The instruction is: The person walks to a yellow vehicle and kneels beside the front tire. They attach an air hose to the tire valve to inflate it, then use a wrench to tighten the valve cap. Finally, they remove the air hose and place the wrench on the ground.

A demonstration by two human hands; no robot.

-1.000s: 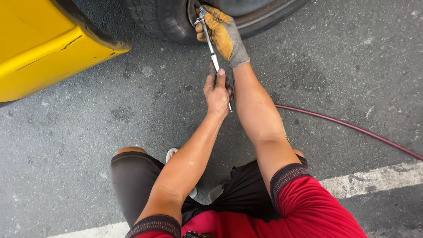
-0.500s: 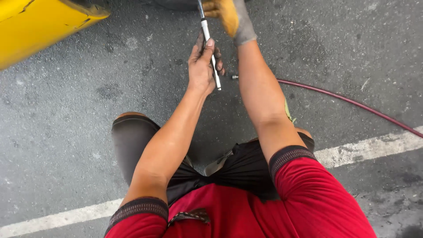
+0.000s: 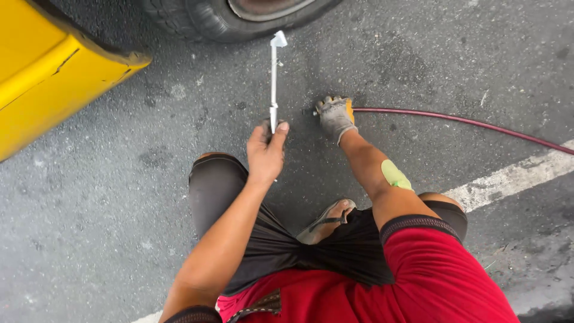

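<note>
Crouching on the asphalt [image 3: 89, 197], I've got my bare left hand [image 3: 266, 152] closed around the lower end of the long metal air chuck [image 3: 274, 81], thumb up against the shaft and fingers curled behind it. The rod runs straight away from me, its angled head lying just short of the tyre [image 3: 203, 21] at the top of view, not touching it from what I can see. My gloved right hand [image 3: 335, 115] is down flat near the ground, fingers folded over the end of the red hose [image 3: 454, 119], which trails off to my right across the white painted line [image 3: 508, 179].

To do this well, I judge the grip should stay low and firm so the head doesn't wobble, and the hose end should be kept from kinking where the glove pins it. The rod sits directly ahead of my left knuckles, in line with the forearm; the hose end lies under my right palm, just beside the rod's base but apart from it. The yellow bodywork [image 3: 48, 84] stands well off to the left.
</note>
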